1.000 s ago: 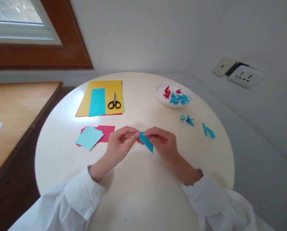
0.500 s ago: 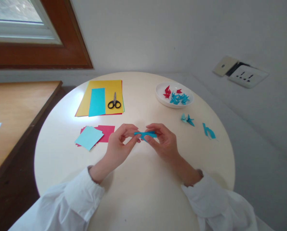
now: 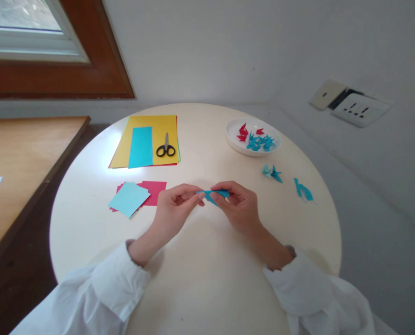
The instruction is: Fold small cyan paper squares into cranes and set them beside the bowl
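Observation:
A small folded piece of blue paper (image 3: 212,197) is held above the middle of the round table, between both hands. My left hand (image 3: 178,204) pinches its left end with thumb and fingers. At the right end, my right hand (image 3: 239,203) grips it, the thumb pressed on the near face. The fingers cover much of the paper, so its exact fold is hard to make out. Left of my left hand lie light blue paper squares (image 3: 129,200) on top of pinkish-red paper squares (image 3: 154,193).
Black-handled scissors (image 3: 166,148) and a blue paper strip (image 3: 140,147) lie on yellow sheets (image 3: 123,139) at the back left. A white dish (image 3: 232,142) holds red and blue folded paper pieces. Near it are folded blue shapes (image 3: 272,173) and blue scraps (image 3: 303,190).
The blue paper has turned slightly in my fingers, and a pointed lower edge now shows below it. My right thumb has moved a little to the right; both hands keep their hold.

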{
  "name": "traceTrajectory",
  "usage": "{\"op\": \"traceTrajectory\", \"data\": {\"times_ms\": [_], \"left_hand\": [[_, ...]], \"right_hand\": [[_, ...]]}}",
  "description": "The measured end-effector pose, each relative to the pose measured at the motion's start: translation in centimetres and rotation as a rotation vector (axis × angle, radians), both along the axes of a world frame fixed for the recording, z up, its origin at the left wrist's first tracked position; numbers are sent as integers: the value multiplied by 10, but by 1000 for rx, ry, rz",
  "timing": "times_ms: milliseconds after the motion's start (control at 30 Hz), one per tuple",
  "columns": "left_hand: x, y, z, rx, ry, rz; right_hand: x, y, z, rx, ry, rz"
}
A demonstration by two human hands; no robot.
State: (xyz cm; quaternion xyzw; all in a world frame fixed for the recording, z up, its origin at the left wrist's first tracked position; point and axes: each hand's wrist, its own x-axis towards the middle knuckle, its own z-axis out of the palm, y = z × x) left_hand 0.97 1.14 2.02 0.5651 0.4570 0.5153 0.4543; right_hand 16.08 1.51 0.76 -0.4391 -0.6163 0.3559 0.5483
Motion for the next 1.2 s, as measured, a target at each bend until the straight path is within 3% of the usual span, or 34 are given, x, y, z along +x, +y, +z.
{"op": "traceTrajectory", "data": {"times_ms": [233, 867, 1200], "left_hand": [[0, 0, -1, 26, 34, 34], [-1, -1, -1, 33, 81, 55], [-2, -1, 0, 25, 59, 55]], "right_hand": [[1, 3, 0, -100, 52, 70], [0, 4, 2, -117, 98, 15], [1, 8, 4, -282, 194, 71]]}}
